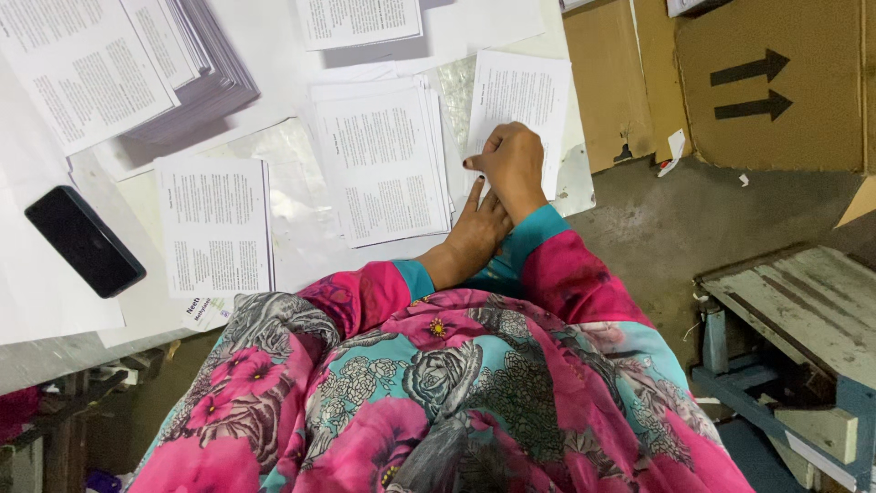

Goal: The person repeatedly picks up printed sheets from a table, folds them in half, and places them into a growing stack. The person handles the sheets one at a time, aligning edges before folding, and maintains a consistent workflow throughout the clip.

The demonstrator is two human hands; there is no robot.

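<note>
the right hand (514,164) pinches the near left edge of the printed sheet (522,96), whose long axis runs away from the body, while the left hand (476,233) (fingers flat, together) lies just behind it.

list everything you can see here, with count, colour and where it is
printed paper sheets: several stacks and loose sheets, white with black text, spread over the table
tall paper stack: one, white with grey edges, top left
single printed sheet: one, white, right end of the table, under the hands
black flat phone: one, left edge of the table
brown cardboard box with black arrows: one, top right on the floor
blue and grey wooden pallet: one, lower right
grey floor: right of the table
floral pink and teal clothing: bottom centre
left hand: flat at the table edge, under the right wrist
right hand: fingers bent on the single sheet
</note>
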